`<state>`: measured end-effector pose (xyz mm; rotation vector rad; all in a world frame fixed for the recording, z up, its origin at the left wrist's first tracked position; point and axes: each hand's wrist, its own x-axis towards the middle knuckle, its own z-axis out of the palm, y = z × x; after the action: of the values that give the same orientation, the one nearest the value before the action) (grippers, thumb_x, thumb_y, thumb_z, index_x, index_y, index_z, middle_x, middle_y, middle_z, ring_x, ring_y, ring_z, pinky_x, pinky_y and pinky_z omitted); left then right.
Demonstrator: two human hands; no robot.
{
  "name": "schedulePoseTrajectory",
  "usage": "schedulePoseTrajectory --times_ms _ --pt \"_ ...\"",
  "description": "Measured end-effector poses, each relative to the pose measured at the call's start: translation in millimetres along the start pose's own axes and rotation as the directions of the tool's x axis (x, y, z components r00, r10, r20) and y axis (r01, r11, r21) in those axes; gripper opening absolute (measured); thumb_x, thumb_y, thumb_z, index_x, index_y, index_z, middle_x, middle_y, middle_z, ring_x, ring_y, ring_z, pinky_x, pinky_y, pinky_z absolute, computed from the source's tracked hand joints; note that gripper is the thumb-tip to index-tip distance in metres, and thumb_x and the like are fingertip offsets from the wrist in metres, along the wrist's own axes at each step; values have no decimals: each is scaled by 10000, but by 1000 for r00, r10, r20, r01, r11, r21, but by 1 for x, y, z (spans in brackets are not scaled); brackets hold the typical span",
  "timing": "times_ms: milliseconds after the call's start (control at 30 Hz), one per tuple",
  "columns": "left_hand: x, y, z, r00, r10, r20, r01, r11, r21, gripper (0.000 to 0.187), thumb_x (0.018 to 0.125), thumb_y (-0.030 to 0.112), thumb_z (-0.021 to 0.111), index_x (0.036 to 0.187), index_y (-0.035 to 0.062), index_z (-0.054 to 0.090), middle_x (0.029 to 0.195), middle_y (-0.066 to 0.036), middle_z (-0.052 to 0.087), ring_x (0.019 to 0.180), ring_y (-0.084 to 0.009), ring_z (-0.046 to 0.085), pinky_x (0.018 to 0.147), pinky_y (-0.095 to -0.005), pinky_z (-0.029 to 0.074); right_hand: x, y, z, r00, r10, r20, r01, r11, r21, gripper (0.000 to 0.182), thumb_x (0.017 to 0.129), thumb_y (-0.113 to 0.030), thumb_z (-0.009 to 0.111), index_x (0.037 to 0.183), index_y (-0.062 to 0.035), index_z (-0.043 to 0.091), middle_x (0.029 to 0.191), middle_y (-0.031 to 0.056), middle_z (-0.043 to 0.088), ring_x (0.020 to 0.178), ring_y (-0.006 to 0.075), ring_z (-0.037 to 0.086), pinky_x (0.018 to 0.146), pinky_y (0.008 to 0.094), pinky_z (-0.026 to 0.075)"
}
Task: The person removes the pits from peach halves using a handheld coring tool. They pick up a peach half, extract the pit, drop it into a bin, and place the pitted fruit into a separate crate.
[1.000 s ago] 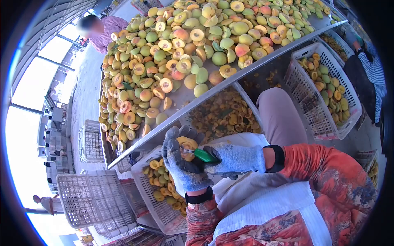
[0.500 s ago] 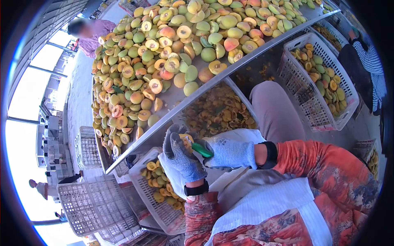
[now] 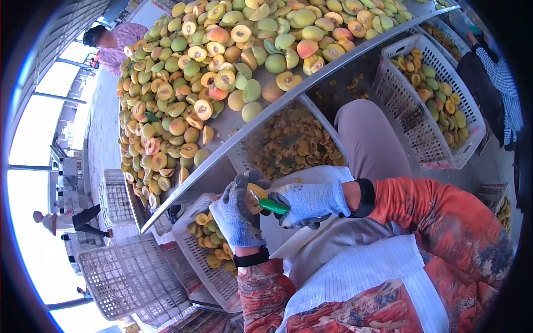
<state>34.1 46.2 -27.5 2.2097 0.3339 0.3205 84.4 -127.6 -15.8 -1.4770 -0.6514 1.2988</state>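
Observation:
My left hand, in a blue-grey glove, is closed around a yellow-orange fruit piece. A green-handled tool is gripped in my gloved right hand, and its metal end touches the fruit. Both hands are over my lap, just below the metal edge of a table. Heaped on that table are many halved fruits, green, yellow and reddish, several showing their pits. Beyond my hands, a bin under the table edge holds many small fruit pieces.
A crate of fruit stands at the right, another at lower left. Empty crates are stacked farther left. One person is at the upper left, another at the left, and a striped sleeve shows at right.
My left hand has shifted slightly left, and the fruit in it shows more clearly against the tool. The person at the far left has moved, and the view has shifted a little.

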Motion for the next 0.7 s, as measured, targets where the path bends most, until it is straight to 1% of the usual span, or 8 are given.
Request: schedulePoseTrajectory --times_ms 133,367,467,533,567,633,667,700 --pt "1 27 2 927 -368 72 362 826 -432 236 839 196 601 940 -11 650 643 22 490 550 -61 442 496 -201 338 -6 -3 -2 999 27 17 -30 983 184 171 745 -82 569 902 -39 516 574 60 505 425 168 517 380 285 415" --pt "6 31 12 892 -450 34 417 792 -446 250 851 222 581 894 -9 665 606 27 471 528 -50 408 484 -186 300 1 -1 -4 998 62 9 -63 985 162 170 745 -89 572 892 -35 505 592 54 514 447 173 524 394 293 434" --pt "6 15 18 953 -298 -53 261 899 -353 253 875 211 534 929 -6 653 696 -9 550 607 -73 487 538 -192 366 -1 -6 -5 995 79 -60 -77 997 32 170 746 -90 576 894 -38 512 599 51 521 465 175 534 406 304 437" --pt "7 8 19 984 111 -140 -112 994 3 250 876 173 495 976 -11 631 844 -61 608 726 -112 554 622 -226 432 -4 -7 -9 997 38 -74 -32 996 78 147 747 -99 588 871 -34 543 599 42 521 490 162 540 421 311 428" --pt "6 7 19 985 106 -135 -106 994 4 250 876 173 495 976 -11 631 844 -61 608 726 -112 554 622 -226 432 -3 -4 -13 997 41 -72 -35 996 84 147 747 -99 588 871 -34 543 599 42 521 490 162 540 421 311 428" --pt "11 24 17 937 -346 39 291 718 -632 253 853 136 489 1012 -16 614 948 -91 614 806 -140 576 682 -262 459 3 2 -22 993 14 118 -53 942 330 133 744 -105 608 851 -46 557 605 28 514 507 146 528 424 293 413" --pt "14 17 17 937 -346 39 292 719 -631 253 853 136 489 1012 -16 614 948 -91 614 806 -140 576 682 -262 459 5 3 -24 993 13 118 -52 942 331 133 744 -105 608 851 -46 557 605 28 514 507 146 528 424 293 413" --pt "18 5 15 999 20 -37 -25 988 -150 255 846 131 496 1017 -20 610 925 -92 616 784 -143 580 666 -259 459 5 5 -25 994 -16 110 -29 919 394 129 747 -107 611 852 -51 561 607 18 509 504 133 512 422 282 405"
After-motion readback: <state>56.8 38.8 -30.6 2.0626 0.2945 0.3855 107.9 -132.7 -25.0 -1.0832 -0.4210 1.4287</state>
